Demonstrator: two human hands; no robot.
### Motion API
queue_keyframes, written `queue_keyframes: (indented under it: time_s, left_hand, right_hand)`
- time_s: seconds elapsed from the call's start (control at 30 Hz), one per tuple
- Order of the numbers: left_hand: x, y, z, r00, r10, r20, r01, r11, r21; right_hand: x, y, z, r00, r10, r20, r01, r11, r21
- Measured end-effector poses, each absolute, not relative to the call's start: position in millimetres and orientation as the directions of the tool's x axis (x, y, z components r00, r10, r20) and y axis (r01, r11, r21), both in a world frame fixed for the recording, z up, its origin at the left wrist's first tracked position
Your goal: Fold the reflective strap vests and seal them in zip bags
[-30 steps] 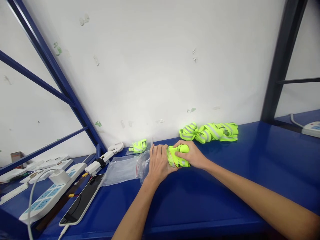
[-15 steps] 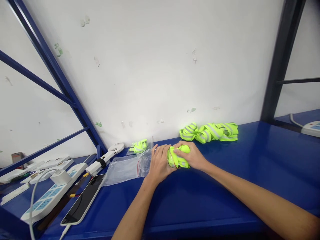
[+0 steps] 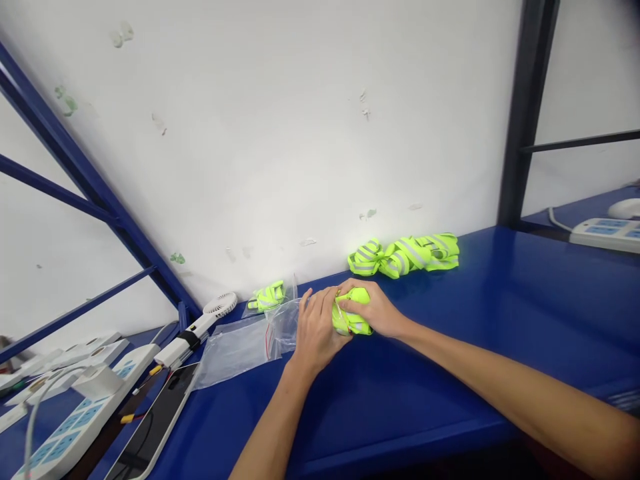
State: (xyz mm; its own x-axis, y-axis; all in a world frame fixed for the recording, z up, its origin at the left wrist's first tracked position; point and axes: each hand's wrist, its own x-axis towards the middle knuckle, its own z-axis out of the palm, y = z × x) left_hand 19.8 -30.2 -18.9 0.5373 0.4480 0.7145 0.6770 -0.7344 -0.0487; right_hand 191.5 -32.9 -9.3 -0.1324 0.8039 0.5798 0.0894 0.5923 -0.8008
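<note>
A neon-yellow reflective vest bundle [image 3: 358, 321], rolled up with grey stripes, is between my two hands above the blue table. My left hand [image 3: 319, 330] wraps its left side, fingers closed against it. From the right, my right hand [image 3: 376, 308] grips the bundle with the thumb laid across its front. Shiny clear plastic shows over part of the bundle; how far it covers is hidden by my fingers. Left of my left hand lie clear zip bags [image 3: 233, 353] with a red line at the seal. Behind them sits a smaller neon bundle [image 3: 269, 296] in clear plastic.
Against the wall lies a longer heap of neon reflective material [image 3: 413, 256]. To the left are a white handheld fan [image 3: 220, 305], a phone [image 3: 155, 427] and a white power strip [image 3: 83, 427]. Blue frame bars [image 3: 90, 200] rise at left, a dark post [image 3: 525, 120] at right.
The camera view has turned slightly, so the surroundings shift left. Both hands still hold the bundle, and its red line shows less than before.
</note>
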Motion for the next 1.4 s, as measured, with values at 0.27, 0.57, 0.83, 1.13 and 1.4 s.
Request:
queue_keyframes:
  time_s: [0.27,0.57,0.83,1.13,1.4]
  left_hand:
    - [17,-29,-21,0.547,0.470,0.693,0.676,-0.736,-0.034]
    - [3,-27,-11,0.563,0.423,0.710,0.696,-0.706,-0.132]
    - [5,-27,-8,0.402,0.451,0.797,0.841,-0.525,-0.127]
    - [1,-26,-14,0.491,0.484,0.725,0.766,-0.636,-0.094]
    - [1,-24,-14,0.540,0.497,0.680,0.690,-0.724,-0.018]
  right_hand:
    - [180,-37,-16,-0.205,0.867,0.455,-0.150,0.431,-0.890]
    - [201,-33,4,-0.310,0.890,0.335,0.077,0.375,-0.924]
    - [200,-34,14,-0.247,0.878,0.411,0.025,0.429,-0.903]
    - [194,-33,2,-0.288,0.873,0.393,0.026,0.417,-0.909]
    - [185,-35,-7,-0.226,0.842,0.490,0.157,0.528,-0.835]
